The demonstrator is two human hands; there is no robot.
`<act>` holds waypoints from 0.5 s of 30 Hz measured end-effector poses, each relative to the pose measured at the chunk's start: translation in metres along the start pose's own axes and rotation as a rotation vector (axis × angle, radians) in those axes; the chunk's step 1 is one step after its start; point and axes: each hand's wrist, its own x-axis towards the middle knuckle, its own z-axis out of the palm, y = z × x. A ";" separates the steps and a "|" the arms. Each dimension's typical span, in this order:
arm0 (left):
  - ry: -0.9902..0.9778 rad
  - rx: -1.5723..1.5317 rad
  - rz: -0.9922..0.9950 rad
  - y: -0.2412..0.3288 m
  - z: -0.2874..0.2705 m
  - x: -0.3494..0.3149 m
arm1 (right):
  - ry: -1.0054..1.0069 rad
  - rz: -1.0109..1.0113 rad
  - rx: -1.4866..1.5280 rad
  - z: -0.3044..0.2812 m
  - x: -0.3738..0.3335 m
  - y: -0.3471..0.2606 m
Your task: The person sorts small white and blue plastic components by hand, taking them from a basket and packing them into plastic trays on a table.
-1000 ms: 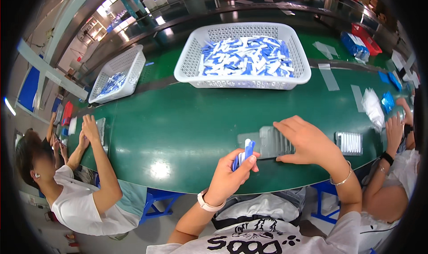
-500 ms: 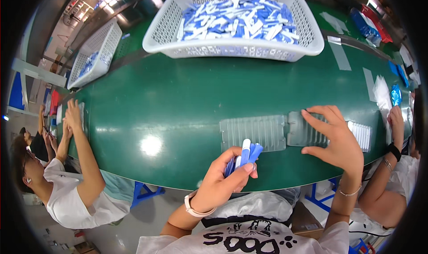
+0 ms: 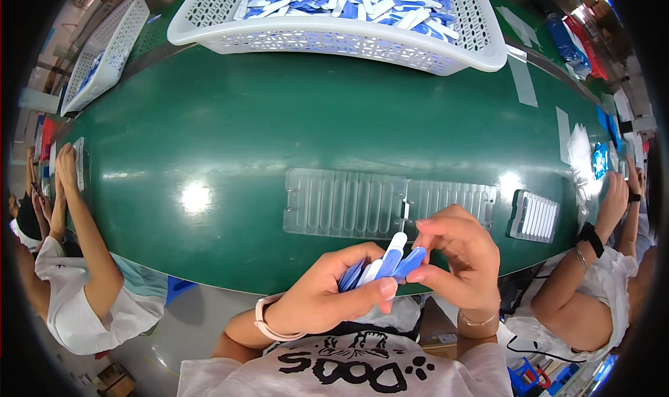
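Pale tape strips [image 3: 522,80] lie on the green desk [image 3: 202,125]; toward the far right, a blue packet [image 3: 563,43] sits beside a red bin [image 3: 591,50]. A white-shirted co-worker [image 3: 87,310] is at left.

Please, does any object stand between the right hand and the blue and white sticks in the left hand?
Nothing visible does: the right hand has its thumb and finger at the tips of the blue and white sticks in the left hand. The clear tray is not between them.

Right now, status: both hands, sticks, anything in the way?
Left hand holding blue and white sticks. Right hand at the sticks' tips, pinch unclear. Right hand blocks view of part of open clear tray.
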 end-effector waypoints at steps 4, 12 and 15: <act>-0.031 -0.005 -0.009 0.001 0.005 0.005 | -0.031 -0.123 0.096 -0.009 -0.007 0.015; 0.083 -0.019 0.036 -0.006 0.013 0.008 | -0.133 0.161 -0.481 -0.099 -0.004 -0.012; 0.061 -0.127 0.003 -0.012 0.015 0.012 | -0.037 0.205 -0.553 -0.112 0.009 0.003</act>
